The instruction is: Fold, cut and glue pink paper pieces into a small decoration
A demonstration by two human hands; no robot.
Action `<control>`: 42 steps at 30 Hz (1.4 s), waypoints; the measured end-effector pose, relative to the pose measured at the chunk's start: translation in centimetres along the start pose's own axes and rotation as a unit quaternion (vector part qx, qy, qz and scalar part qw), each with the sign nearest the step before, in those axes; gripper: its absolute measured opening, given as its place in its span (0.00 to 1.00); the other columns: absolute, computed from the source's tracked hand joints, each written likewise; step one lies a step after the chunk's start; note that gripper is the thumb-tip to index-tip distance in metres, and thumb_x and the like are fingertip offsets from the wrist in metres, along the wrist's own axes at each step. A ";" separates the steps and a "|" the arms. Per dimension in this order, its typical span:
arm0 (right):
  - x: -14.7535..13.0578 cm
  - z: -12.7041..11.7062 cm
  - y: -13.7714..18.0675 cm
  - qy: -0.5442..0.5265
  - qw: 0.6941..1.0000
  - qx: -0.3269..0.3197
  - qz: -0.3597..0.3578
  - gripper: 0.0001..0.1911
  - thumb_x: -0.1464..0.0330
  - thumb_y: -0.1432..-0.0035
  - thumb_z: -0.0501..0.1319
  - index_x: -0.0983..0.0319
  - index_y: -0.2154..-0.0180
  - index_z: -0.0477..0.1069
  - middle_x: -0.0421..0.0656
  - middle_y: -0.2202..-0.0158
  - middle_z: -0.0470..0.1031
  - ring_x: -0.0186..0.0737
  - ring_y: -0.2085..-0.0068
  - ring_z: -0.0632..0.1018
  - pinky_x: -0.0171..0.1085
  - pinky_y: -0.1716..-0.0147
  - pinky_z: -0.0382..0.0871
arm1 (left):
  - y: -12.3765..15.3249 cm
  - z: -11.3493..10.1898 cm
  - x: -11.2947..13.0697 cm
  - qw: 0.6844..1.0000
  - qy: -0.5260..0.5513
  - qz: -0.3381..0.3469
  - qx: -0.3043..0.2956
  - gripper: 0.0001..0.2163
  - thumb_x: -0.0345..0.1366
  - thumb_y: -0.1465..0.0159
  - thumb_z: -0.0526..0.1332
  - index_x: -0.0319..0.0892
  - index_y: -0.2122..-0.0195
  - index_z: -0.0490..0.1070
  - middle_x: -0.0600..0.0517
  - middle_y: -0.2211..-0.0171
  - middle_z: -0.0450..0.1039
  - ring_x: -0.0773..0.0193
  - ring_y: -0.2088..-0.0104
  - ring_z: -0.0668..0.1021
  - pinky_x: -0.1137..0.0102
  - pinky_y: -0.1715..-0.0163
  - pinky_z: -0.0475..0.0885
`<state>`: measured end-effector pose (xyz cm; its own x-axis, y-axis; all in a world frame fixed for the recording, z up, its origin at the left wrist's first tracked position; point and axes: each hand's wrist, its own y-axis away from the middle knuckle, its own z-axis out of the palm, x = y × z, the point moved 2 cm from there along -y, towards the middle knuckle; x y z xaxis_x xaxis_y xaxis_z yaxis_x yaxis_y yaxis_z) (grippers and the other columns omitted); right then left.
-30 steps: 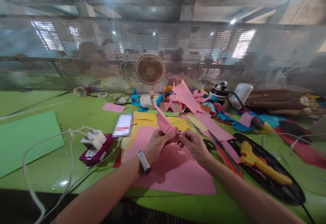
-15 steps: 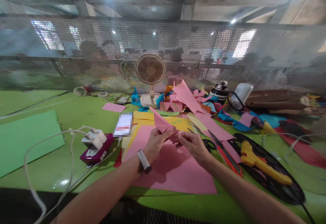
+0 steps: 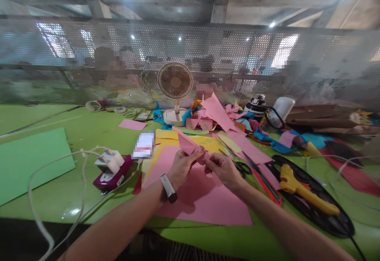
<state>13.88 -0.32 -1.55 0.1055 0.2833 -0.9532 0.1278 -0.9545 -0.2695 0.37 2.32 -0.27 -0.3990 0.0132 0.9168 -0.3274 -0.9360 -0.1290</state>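
A folded piece of pink paper (image 3: 186,143) is pinched in my left hand (image 3: 184,166), its pointed end rising up and to the left. My right hand (image 3: 223,169) is closed at the paper's lower right end, thumb and fingertips pressed together there. The fingers hide the exact fold between the two hands. Beneath them lies a large pink sheet (image 3: 208,209), flat on top of yellow sheets (image 3: 166,135). Black-handled scissors (image 3: 244,168) rest just beyond my right hand, close to a red and black cutter (image 3: 264,181).
A yellow glue gun (image 3: 308,191) lies on a black tray (image 3: 346,223) at right. Colored paper scraps (image 3: 216,112) pile up before a small fan (image 3: 175,80). To the left are a phone (image 3: 144,145), a purple power strip (image 3: 111,178) with cables, and a green sheet (image 3: 35,162).
The folded paper's tip has shifted slightly left and down. My right hand's fingers have curled a little at the paper's end; the hands otherwise stay in place.
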 end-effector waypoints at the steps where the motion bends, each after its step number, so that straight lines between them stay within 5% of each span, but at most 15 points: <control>1: -0.1 0.0 0.0 0.009 1.000 -0.003 -0.001 0.17 0.56 0.47 0.60 0.62 0.77 0.68 0.40 0.81 0.72 0.34 0.78 0.72 0.32 0.77 0.65 | 0.0 0.0 0.1 1.000 -0.003 0.002 0.001 0.12 0.41 0.49 0.67 0.37 0.80 0.72 0.51 0.78 0.71 0.64 0.73 0.73 0.69 0.71 0.68; 12: -1.3 -1.4 0.4 0.093 0.993 -0.019 -0.072 0.14 0.62 0.40 0.53 0.62 0.75 0.66 0.38 0.79 0.65 0.33 0.75 0.68 0.32 0.75 0.61 | -0.1 -0.1 -0.1 0.999 -0.023 -0.020 -0.032 0.11 0.38 0.47 0.67 0.36 0.79 0.72 0.53 0.78 0.69 0.68 0.73 0.71 0.71 0.67 0.65; 21: -1.2 -1.5 0.4 0.100 0.990 0.060 -0.084 0.14 0.63 0.39 0.51 0.61 0.76 0.61 0.36 0.79 0.60 0.31 0.77 0.63 0.32 0.76 0.57 | 0.6 0.5 0.1 0.989 -0.036 -0.114 -0.083 0.12 0.41 0.47 0.66 0.35 0.70 0.75 0.48 0.72 0.73 0.66 0.70 0.73 0.71 0.68 0.68; 33: -0.8 -1.4 0.4 0.069 0.991 0.105 -0.050 0.15 0.61 0.41 0.54 0.61 0.77 0.61 0.35 0.81 0.59 0.31 0.78 0.62 0.32 0.78 0.56 | 0.2 0.4 0.0 0.984 -0.121 -0.061 -0.113 0.15 0.44 0.49 0.67 0.36 0.72 0.72 0.51 0.75 0.72 0.66 0.73 0.74 0.69 0.69 0.70; 38: -0.9 -1.8 0.4 -0.013 0.995 0.093 -0.032 0.16 0.63 0.42 0.54 0.61 0.79 0.61 0.35 0.82 0.61 0.30 0.79 0.63 0.32 0.79 0.56 | 0.4 0.4 0.4 0.961 -0.140 -0.055 -0.231 0.13 0.43 0.44 0.64 0.36 0.66 0.73 0.50 0.71 0.72 0.67 0.70 0.73 0.70 0.65 0.69; 42: -1.1 -2.4 0.1 -0.060 0.995 0.073 -0.010 0.17 0.63 0.42 0.55 0.62 0.81 0.60 0.34 0.84 0.59 0.28 0.82 0.61 0.30 0.82 0.53 | 1.2 0.3 0.5 0.911 -0.179 -0.137 -0.344 0.10 0.41 0.44 0.64 0.37 0.70 0.74 0.49 0.72 0.74 0.65 0.70 0.75 0.70 0.65 0.68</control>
<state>16.12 -0.46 -0.22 -0.0147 0.2983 -0.9543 -0.0174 -0.9544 -0.2981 0.10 1.11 0.12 0.0439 -0.0171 0.9989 -0.8819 -0.4705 0.0306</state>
